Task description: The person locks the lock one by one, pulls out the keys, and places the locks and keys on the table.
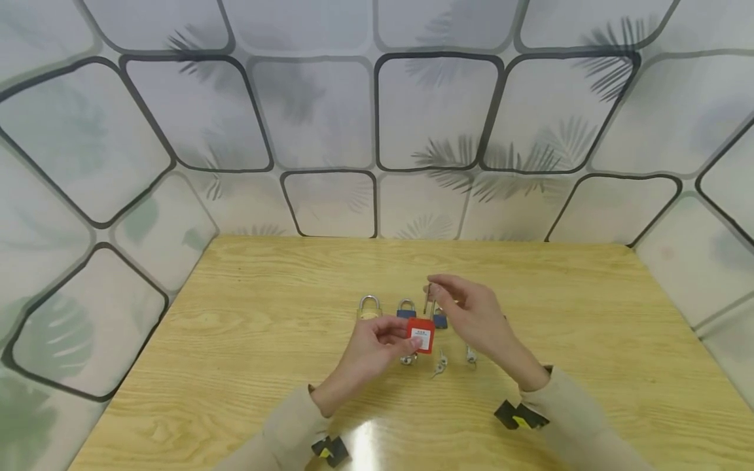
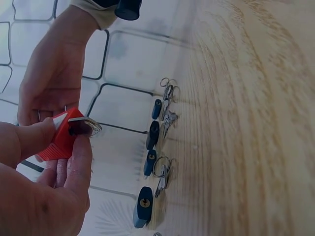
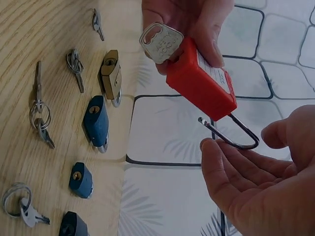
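Observation:
A red padlock (image 1: pixel 428 327) with a white label is gripped in my left hand (image 1: pixel 374 347), thumb on the label side. In the right wrist view its shackle (image 3: pixel 250 140) is swung out, one end free of the body. A key (image 3: pixel 161 43) sticks out of the lock's keyhole. My right hand (image 1: pixel 478 320) is at the shackle; in the right wrist view its fingers (image 3: pixel 238 172) are extended, fingertips at the metal, and the thumb stands apart. Behind the hands stand a brass padlock (image 1: pixel 369 313) and blue padlocks (image 1: pixel 405 310).
Several padlocks form a row on the wooden table (image 1: pixel 247 314), including a blue one (image 3: pixel 96 120). Keys on rings (image 3: pixel 40 115) lie in front of them, with another key bunch (image 1: pixel 470 354) at the right. A patterned cloth wall (image 1: pixel 330 111) encloses the back and sides.

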Tool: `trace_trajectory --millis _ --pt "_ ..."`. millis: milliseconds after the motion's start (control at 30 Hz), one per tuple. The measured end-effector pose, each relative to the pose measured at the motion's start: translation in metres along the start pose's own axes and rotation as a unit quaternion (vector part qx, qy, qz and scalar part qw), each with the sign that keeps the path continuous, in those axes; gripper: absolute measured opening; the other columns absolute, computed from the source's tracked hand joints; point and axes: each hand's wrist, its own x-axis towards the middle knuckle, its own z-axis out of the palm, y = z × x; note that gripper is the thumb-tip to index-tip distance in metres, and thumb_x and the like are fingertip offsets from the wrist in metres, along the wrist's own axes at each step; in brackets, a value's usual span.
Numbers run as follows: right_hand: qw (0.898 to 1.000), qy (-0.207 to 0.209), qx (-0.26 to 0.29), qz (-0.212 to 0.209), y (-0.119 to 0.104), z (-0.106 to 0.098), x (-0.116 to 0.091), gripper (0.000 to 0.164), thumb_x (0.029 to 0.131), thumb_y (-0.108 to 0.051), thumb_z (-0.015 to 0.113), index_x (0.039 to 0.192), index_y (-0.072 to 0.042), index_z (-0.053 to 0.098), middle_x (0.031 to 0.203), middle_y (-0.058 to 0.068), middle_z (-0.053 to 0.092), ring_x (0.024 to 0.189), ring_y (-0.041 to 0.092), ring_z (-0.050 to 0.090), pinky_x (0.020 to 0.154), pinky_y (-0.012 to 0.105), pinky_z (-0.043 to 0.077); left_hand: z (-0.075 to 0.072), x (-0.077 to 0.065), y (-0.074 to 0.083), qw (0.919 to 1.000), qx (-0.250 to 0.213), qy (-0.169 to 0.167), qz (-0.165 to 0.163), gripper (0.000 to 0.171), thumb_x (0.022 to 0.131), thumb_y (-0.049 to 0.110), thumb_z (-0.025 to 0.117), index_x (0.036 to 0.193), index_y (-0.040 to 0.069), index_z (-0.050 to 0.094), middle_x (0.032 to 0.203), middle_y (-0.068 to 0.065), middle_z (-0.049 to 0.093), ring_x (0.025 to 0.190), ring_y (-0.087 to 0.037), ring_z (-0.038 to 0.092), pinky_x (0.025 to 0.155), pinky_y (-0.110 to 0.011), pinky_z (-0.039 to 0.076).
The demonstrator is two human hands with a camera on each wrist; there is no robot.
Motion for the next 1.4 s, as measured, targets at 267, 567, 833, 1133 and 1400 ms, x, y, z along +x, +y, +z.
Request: trace_trajectory --millis 267,567,833,1133,1400 --pt "0.999 0.008 0.03 -0.034 -0.008 0.006 0.001 0.025 0.101 -0.016 0.055 0.12 -0.005 0.065 0.106 0.014 0.074 0.092 0.017 0.068 0.072 0.048 0.059 0.0 0.005 -0.014 0.9998 -0.018 -0.011 0.001 0.024 0.083 0.008 0.077 0.104 -0.001 0.071 0.099 -0.016 0.073 0.08 -0.016 0.066 0.066 -0.027 0.055" --pt "0.998 0.022 0.039 -0.041 -0.01 0.008 0.002 0.018 0.098 -0.008 0.058 0.112 -0.004 0.069 0.098 0.011 0.076 0.084 0.015 0.069 0.067 0.04 0.059 0.0 0.009 -0.02 0.9996 -0.021 -0.02 0.002 0.024 0.082 0.01 0.077 0.104 0.002 0.072 0.099 -0.013 0.073 0.081 -0.016 0.067 0.068 -0.029 0.056" --pt "0.997 0.023 0.053 -0.046 -0.009 0.009 0.001 0.017 0.097 -0.005 0.059 0.109 -0.002 0.07 0.096 0.013 0.076 0.084 0.019 0.07 0.068 0.042 0.06 0.0 0.009 -0.023 0.9995 -0.017 -0.024 0.005 0.025 0.081 0.008 0.078 0.104 0.0 0.072 0.097 -0.015 0.073 0.079 -0.016 0.067 0.067 -0.027 0.056" --pt "0.997 0.025 0.053 -0.043 -0.007 0.009 0.0 0.015 0.096 -0.004 0.06 0.106 -0.002 0.07 0.093 0.013 0.076 0.082 0.016 0.07 0.07 0.044 0.06 0.001 0.009 -0.024 0.9995 -0.024 -0.022 0.003 0.024 0.08 0.008 0.078 0.102 0.001 0.072 0.095 -0.014 0.073 0.077 -0.015 0.067 0.066 -0.027 0.055" --pt "0.998 0.013 0.051 -0.033 -0.004 0.011 -0.002 0.014 0.096 -0.006 0.06 0.106 -0.004 0.071 0.089 0.011 0.076 0.08 0.012 0.069 0.067 0.035 0.058 0.0 0.01 -0.023 0.9994 -0.025 -0.023 0.0 0.025 0.081 0.009 0.077 0.104 0.001 0.071 0.098 -0.015 0.073 0.08 -0.017 0.067 0.067 -0.027 0.056"
